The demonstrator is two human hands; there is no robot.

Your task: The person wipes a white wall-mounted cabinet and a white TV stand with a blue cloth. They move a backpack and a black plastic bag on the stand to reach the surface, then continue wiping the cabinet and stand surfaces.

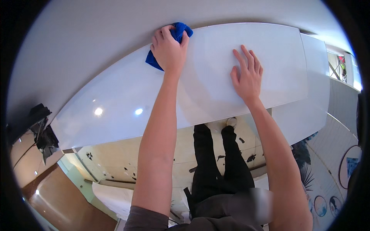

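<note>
A bunched blue cloth (181,30) is gripped in my left hand (170,52) at the far edge of a glossy white tabletop (208,72), beside the wall. One corner of the cloth hangs out below my wrist side. Farther right, my right hand (248,75) rests over the same white surface with its fingers spread and nothing in it. Whether its palm presses flat on the surface cannot be told from this angle.
A grey-white wall (101,34) runs along the tabletop's far edge. Another white surface (315,66) adjoins at the right. Black equipment with a cable (43,130) stands at the left end. Dark scraps (251,158) lie on the tiled floor (115,156) near my legs.
</note>
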